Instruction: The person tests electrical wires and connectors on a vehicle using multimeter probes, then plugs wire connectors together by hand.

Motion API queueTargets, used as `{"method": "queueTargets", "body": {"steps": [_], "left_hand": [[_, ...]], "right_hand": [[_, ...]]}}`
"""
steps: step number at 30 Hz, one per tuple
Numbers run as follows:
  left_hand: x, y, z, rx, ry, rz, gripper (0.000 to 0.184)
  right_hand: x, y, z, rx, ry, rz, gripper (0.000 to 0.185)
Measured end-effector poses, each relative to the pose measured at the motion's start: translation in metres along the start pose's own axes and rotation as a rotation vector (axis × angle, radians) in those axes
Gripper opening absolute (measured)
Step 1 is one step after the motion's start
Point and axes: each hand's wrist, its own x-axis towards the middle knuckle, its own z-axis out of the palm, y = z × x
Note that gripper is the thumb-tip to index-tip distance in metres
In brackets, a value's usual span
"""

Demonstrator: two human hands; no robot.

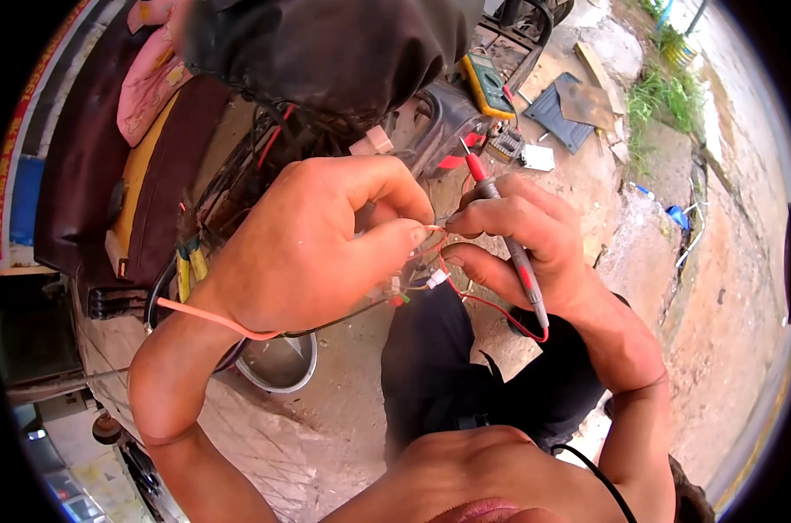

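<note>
One diagonal probe [525, 275], tip forward, in curled right grip [544, 237] (wire [434, 228] in pinched left grip [313, 244]).

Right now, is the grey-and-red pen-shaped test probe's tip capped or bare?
Bare: the probe shows a thin metal needle past its red collar.

The test probe [525, 272] is smooth, slightly shiny plastic in grey and red with a thin metal tip, the thin wires [440, 251] have a plastic coating, and the connector [436, 278] is pale moulded plastic. The multimeter [490, 84] has a plastic casing; the black cover [326, 52] shines softly (leather-like, perhaps vinyl). The cushion [151, 87] looks like soft printed cloth, the trousers [426, 366] matt fabric, the ground [627, 244] rough and gritty.
</note>
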Motion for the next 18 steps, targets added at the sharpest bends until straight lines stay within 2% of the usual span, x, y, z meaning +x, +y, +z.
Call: {"method": "queueTargets", "body": {"steps": [4, 10, 18], "left_hand": [[0.002, 0.005, 0.002, -0.122, -0.048, -0.090, 0.011], [0.000, -0.001, -0.006, 0.099, -0.117, -0.047, 0.011], [-0.010, -0.001, -0.008, 0.188, -0.154, 0.053, 0.012]], "right_hand": [[0.000, 0.004, 0.003, -0.044, 0.035, -0.035, 0.030], [-0.003, 0.005, -0.003, -0.183, -0.154, -0.017, 0.024], [-0.006, 0.002, 0.001, 0.202, -0.196, 0.151, 0.009]]}}
